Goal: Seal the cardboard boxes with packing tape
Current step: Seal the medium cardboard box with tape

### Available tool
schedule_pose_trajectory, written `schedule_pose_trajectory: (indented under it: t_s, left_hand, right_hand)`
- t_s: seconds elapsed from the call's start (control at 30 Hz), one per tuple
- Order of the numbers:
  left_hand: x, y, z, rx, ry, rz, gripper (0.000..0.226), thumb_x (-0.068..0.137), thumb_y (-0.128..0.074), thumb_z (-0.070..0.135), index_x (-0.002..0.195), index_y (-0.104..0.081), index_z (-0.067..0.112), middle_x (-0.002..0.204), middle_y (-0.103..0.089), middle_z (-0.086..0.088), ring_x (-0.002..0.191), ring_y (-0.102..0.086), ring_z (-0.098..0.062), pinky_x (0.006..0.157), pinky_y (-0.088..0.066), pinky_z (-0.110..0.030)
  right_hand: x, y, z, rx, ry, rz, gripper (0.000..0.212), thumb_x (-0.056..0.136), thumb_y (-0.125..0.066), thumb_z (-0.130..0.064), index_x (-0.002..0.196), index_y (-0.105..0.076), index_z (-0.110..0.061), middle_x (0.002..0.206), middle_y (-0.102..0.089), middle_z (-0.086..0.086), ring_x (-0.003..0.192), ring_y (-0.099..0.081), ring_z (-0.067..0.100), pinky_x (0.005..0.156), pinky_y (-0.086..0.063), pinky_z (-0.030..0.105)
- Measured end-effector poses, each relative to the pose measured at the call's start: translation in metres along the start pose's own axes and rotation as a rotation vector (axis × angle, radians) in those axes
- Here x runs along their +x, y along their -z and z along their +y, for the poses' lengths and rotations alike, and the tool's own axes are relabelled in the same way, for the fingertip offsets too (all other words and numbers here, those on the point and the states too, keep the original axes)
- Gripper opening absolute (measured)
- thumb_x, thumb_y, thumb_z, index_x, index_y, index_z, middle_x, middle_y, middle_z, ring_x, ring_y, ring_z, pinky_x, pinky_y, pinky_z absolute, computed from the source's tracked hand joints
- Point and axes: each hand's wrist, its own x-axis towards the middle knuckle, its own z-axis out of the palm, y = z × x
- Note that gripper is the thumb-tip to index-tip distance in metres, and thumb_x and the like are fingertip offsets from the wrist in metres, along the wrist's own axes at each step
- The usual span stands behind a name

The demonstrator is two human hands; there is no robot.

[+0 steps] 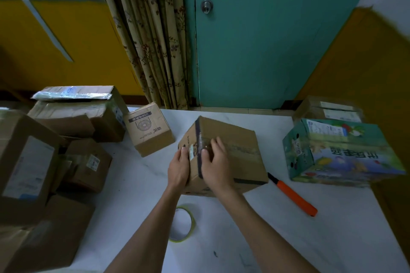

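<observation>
A brown cardboard box sits in the middle of the white table, with clear tape running along its top seam and down its left end. My left hand lies flat against the box's left end face. My right hand rests on the top near that edge, fingers pressing on the tape at the corner. A roll of packing tape with a yellowish rim lies flat on the table just in front of the box, between my forearms.
An orange-handled cutter lies right of the box. A green printed carton and a brown box stand at the right. A small box and several stacked cardboard boxes crowd the left side. A teal door is behind.
</observation>
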Motion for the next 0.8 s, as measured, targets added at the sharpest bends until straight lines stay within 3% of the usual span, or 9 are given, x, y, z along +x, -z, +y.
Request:
schedule_pose_trajectory:
  t_s: [0.07,0.17,0.3,0.37,0.43,0.53,0.63,0.7,0.8]
  left_hand:
    - [0.000,0.010,0.000,-0.143,0.072,-0.044,0.057,0.107,-0.027,0.055,0.121,-0.070,0.019,0.114,-0.072,-0.009,0.106,-0.068,-0.025,0.098,-0.053,-0.045]
    - [-0.001,0.021,0.007,-0.287,0.152,-0.097,0.054,0.108,-0.025,0.054,0.105,-0.071,0.026,0.102,-0.074,-0.006,0.095,-0.070,-0.020,0.088,-0.056,-0.039]
    - [-0.004,0.020,0.002,-0.168,0.068,-0.122,0.052,0.102,-0.038,0.059,0.130,-0.062,0.022,0.119,-0.070,-0.006,0.104,-0.066,-0.019,0.095,-0.054,-0.041]
    - [-0.006,0.016,-0.001,-0.085,0.014,-0.114,0.059,0.094,-0.052,0.065,0.136,-0.056,0.024,0.123,-0.069,-0.002,0.102,-0.067,-0.015,0.092,-0.055,-0.038]
    - [-0.011,0.014,0.002,0.050,-0.020,-0.043,0.066,0.087,-0.063,0.068,0.137,-0.052,0.028,0.117,-0.067,0.006,0.100,-0.067,-0.016,0.088,-0.054,-0.036]
    - [-0.018,0.008,0.011,0.244,-0.048,0.054,0.079,0.078,-0.065,0.076,0.139,-0.043,0.031,0.105,-0.061,0.011,0.094,-0.064,-0.019,0.083,-0.051,-0.034]
    - [-0.020,-0.005,0.022,0.328,-0.020,0.062,0.102,0.067,-0.063,0.087,0.142,-0.032,0.026,0.109,-0.063,0.006,0.101,-0.066,-0.025,0.088,-0.054,-0.041]
    - [-0.018,-0.009,0.028,0.376,0.042,0.072,0.100,0.067,-0.065,0.086,0.137,-0.033,0.022,0.110,-0.061,0.004,0.106,-0.065,-0.028,0.087,-0.051,-0.042]
    - [-0.014,-0.010,0.031,0.419,0.084,0.072,0.082,0.070,-0.064,0.085,0.116,-0.038,0.022,0.105,-0.060,0.002,0.101,-0.064,-0.027,0.085,-0.050,-0.041]
  right_hand:
    - [-0.001,-0.012,0.006,-0.095,0.010,0.017,0.051,0.105,-0.042,-0.028,0.152,-0.035,-0.010,0.165,-0.013,0.003,0.152,-0.005,0.017,0.124,-0.008,0.034]
    - [0.000,-0.026,0.022,-0.233,0.032,-0.005,0.054,0.105,-0.044,-0.027,0.153,-0.031,-0.006,0.166,-0.010,0.005,0.153,0.000,0.017,0.122,0.000,0.031]
    - [-0.006,-0.036,0.029,-0.290,0.069,-0.008,0.057,0.104,-0.046,-0.026,0.154,-0.027,-0.007,0.166,-0.009,0.003,0.153,0.002,0.015,0.119,0.003,0.026]
    - [-0.004,-0.029,0.026,-0.226,0.048,0.027,0.058,0.102,-0.050,-0.032,0.153,-0.031,-0.011,0.165,-0.017,0.003,0.152,-0.006,0.016,0.123,-0.004,0.031]
    - [0.003,-0.013,0.028,-0.315,0.044,0.159,0.063,0.097,-0.054,-0.046,0.150,-0.039,-0.016,0.161,-0.027,0.003,0.150,-0.016,0.020,0.123,-0.016,0.041]
    - [0.024,0.019,0.039,-0.601,-0.102,0.272,0.096,0.080,-0.056,-0.075,0.151,-0.031,-0.017,0.161,-0.024,0.008,0.147,-0.020,0.031,0.114,-0.025,0.053]
    - [0.042,0.044,0.050,-0.454,-0.327,0.140,0.130,0.064,-0.062,-0.085,0.155,-0.009,-0.008,0.158,-0.026,0.016,0.140,-0.035,0.038,0.104,-0.039,0.052]
    - [0.049,0.051,0.052,-0.335,-0.358,0.099,0.124,0.064,-0.068,-0.081,0.148,-0.018,-0.005,0.143,-0.047,0.016,0.126,-0.052,0.036,0.087,-0.048,0.041]
    - [0.053,0.053,0.056,-0.359,-0.349,0.108,0.101,0.066,-0.069,-0.079,0.130,-0.040,-0.006,0.126,-0.059,0.013,0.113,-0.060,0.034,0.073,-0.041,0.032]
